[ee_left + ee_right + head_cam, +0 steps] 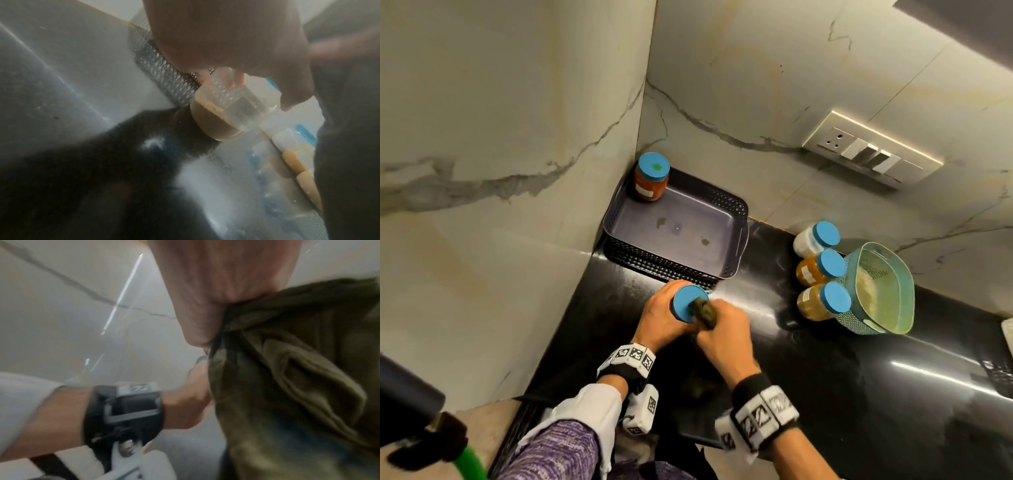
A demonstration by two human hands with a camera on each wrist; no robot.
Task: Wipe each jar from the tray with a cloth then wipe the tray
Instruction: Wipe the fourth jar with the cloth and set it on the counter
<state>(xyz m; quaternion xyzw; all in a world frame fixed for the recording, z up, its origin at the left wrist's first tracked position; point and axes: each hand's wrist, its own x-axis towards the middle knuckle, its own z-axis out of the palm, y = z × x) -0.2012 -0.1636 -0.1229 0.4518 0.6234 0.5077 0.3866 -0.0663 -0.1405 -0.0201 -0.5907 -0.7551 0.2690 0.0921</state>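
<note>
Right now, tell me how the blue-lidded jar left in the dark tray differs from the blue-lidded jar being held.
The red-filled jar in the tray stands untouched in the dark perforated tray's far corner; the held jar is over the black counter, gripped by the left hand. The tray jar's lid carries a green smear; the held jar's lid is under the olive cloth in the right hand. The held jar's contents look brownish. Both have blue lids.

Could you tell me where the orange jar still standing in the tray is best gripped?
Probably from above: grip the orange jar around its blue lid or upper body. It stands upright in the tray's far corner against the walls, so side access is cramped.
</note>
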